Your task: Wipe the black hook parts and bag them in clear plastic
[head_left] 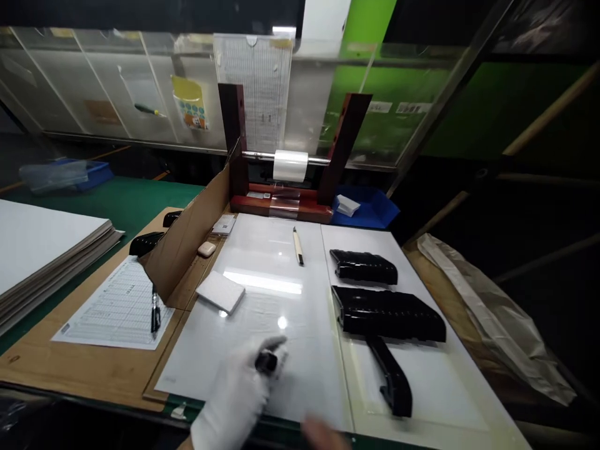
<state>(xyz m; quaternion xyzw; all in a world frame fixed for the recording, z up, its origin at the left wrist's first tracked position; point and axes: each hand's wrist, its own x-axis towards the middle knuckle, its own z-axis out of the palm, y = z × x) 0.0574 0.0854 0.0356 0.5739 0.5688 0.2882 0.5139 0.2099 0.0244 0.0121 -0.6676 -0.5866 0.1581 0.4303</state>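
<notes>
My left hand [237,387], in a white glove, is closed around a small black part [266,362] over the white work surface [300,312]. Most of that part is hidden by the fingers, so its kind is unclear. At the bottom edge my right hand [323,434] shows only as a bare, motion-blurred patch, its fingers indistinct. A white rectangular pad [220,291] lies beyond the gloved hand. Farther back rests a cream-handled cutter knife [298,247]. To the right sit two wide black plastic parts [391,312] and a narrow black plastic part [392,378].
A roll of clear film [290,165] hangs on a dark red stand [281,203] at the back. Left stands a cardboard divider [192,231], beside a printed sheet [110,309] and a pen [155,314]. A blue tray [370,209] sits back right, stacked white boards [47,250] far left.
</notes>
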